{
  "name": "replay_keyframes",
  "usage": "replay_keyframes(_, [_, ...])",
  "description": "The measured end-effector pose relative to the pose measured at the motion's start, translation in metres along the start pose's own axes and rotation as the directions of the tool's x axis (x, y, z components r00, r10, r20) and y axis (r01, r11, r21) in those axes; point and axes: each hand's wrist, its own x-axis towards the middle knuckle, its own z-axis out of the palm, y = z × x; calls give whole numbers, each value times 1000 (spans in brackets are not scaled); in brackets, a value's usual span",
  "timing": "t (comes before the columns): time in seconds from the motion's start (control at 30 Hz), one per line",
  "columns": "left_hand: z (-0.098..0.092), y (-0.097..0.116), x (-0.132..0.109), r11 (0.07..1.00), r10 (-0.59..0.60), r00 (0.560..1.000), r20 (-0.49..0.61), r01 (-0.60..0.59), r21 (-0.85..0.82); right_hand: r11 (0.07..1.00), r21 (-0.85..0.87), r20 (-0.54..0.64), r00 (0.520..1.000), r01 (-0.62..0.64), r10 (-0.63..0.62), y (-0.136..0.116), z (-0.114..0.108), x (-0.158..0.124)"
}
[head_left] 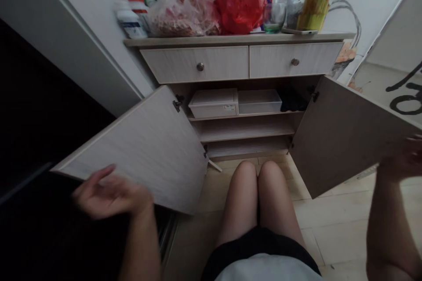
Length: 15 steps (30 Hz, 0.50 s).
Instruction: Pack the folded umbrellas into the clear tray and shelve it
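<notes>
A low pale wood-grain cabinet [244, 136] stands before my knees with both doors swung wide. My left hand [110, 195], slightly blurred, is at the free edge of the left door [141, 149]; its thumb is apart from loosely bent fingers and nothing shows in it. At the right border, my right hand [402, 158] is beside the outer end of the right door [352, 136]. Its fingers look stretched out, though they are dim and partly cut off. On the upper shelf sit a white lidded box [214, 103], a translucent bin [259, 101] and something dark [292, 100].
Two drawers [194, 65] with round knobs are above the doors. The cabinet top carries pill bottles [130, 22], a clear plastic bag [184, 13], a red bag [234, 4], a glass [274, 17], and a phone-like slab [300, 32]. A dark recess [39, 118] lies left.
</notes>
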Motion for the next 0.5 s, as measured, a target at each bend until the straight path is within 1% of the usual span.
replay_keyframes(0.03, [19, 13, -10, 998, 22, 995, 95, -16, -62, 996, 56, -32, 997, 66, -64, -14, 13, -9])
replay_keyframes(0.07, [40, 24, -22, 994, 46, 967, 252, -20, -105, 989, 114, 76, 992, 91, -100, -27, 28, -20])
replay_keyframes(0.1, [63, 35, -36, 991, 52, 886, 461, 10, -131, 985, 146, 208, 971, 88, -118, -39, 45, -32])
replay_keyframes(0.13, [87, 44, -51, 988, 47, 792, 609, 54, -147, 985, 156, 357, 926, 69, -122, -48, 63, -43])
replay_keyframes(0.17, [111, 52, -68, 980, 68, 686, 725, 90, -177, 985, 168, 496, 859, 46, -124, -55, 82, -55])
replay_keyframes(0.2, [133, 58, -84, 971, 107, 574, 812, 116, -210, 983, 182, 592, 796, 26, -130, -60, 101, -67])
replay_keyframes(0.23, [154, 63, -100, 966, 139, 463, 876, 130, -222, 981, 194, 671, 727, 14, -143, -61, 121, -77])
replay_keyframes(0.27, [173, 66, -115, 967, 156, 368, 917, 131, -217, 981, 196, 725, 671, 11, -153, -59, 140, -87])
replay_keyframes(0.33, [203, 72, -139, 974, 182, 210, 961, 92, -205, 984, 178, 796, 583, 28, -160, -51, 174, -105])
replay_keyframes(0.4, [226, 76, -157, 976, 213, 93, 973, 13, -215, 988, 141, 855, 496, 64, -154, -43, 202, -120])
replay_keyframes(0.43, [235, 78, -163, 973, 232, 48, 972, -31, -230, 988, 120, 879, 453, 96, -150, -39, 213, -125])
replay_keyframes(0.5, [254, 81, -171, 957, 266, -21, 964, -117, -267, 978, 77, 914, 379, 194, -147, -36, 232, -134])
